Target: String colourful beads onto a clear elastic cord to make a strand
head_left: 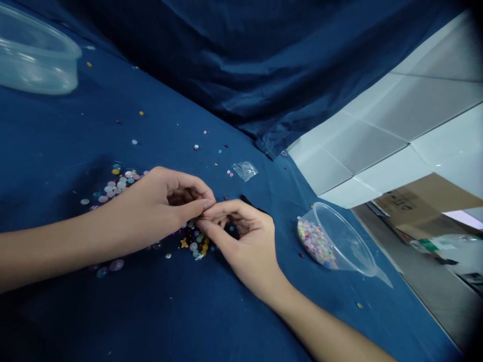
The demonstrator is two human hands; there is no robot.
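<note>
My left hand (162, 201) and my right hand (241, 241) meet at the fingertips above a blue cloth (56, 151). Whatever lies between the fingertips is too small to see. A black strip (247, 202) shows just behind my right hand, and its far end is hidden. Right below the hands lies a cluster of mixed coloured beads (196, 242). A spread of larger pale pearly beads (113, 187) sits under and beyond my left hand. Loose beads are scattered across the cloth.
A tipped clear plastic tub (339, 236) holds pastel beads (315, 244) to the right. Another clear tub (35, 55) stands at the top left. A small clear bag (245, 171) lies ahead. Beyond the cloth's edge are white panels (377, 136) and a cardboard box (418, 206).
</note>
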